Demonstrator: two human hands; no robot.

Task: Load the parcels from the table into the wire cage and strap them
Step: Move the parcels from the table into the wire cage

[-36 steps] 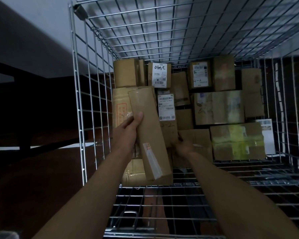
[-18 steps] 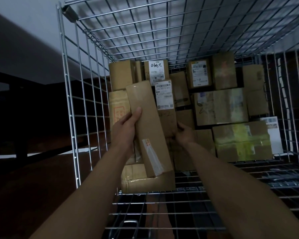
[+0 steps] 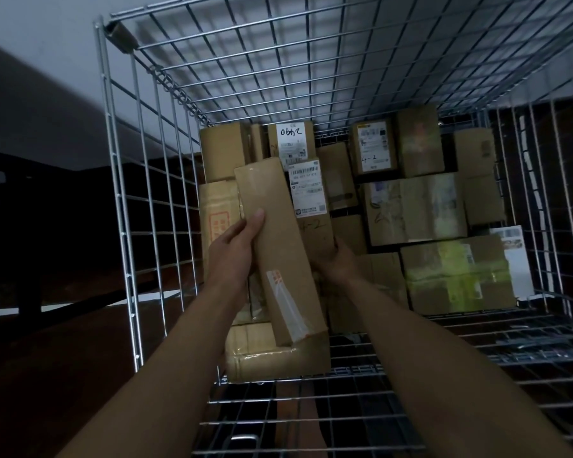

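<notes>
Inside the wire cage (image 3: 123, 206) lie several brown cardboard parcels. My left hand (image 3: 234, 249) grips a long narrow brown parcel (image 3: 278, 256), thumb across its top face, holding it tilted over the left stack. My right hand (image 3: 336, 262) reaches past that parcel's right edge and holds the near end of a parcel with a white label (image 3: 308, 200); its fingers are partly hidden. Under the long parcel sits a taped box (image 3: 278, 355) at the cage's near left.
A box with yellow-green tape (image 3: 457, 272) lies at the right, more labelled boxes (image 3: 374, 147) along the back wall. Bare wire floor (image 3: 311, 408) spans the near part of the cage. Dark floor and a dark bench stretch to the left outside the cage.
Both hands have shifted the long parcel and the labelled parcel slightly farther into the cage. The view has drifted a little to the right.
</notes>
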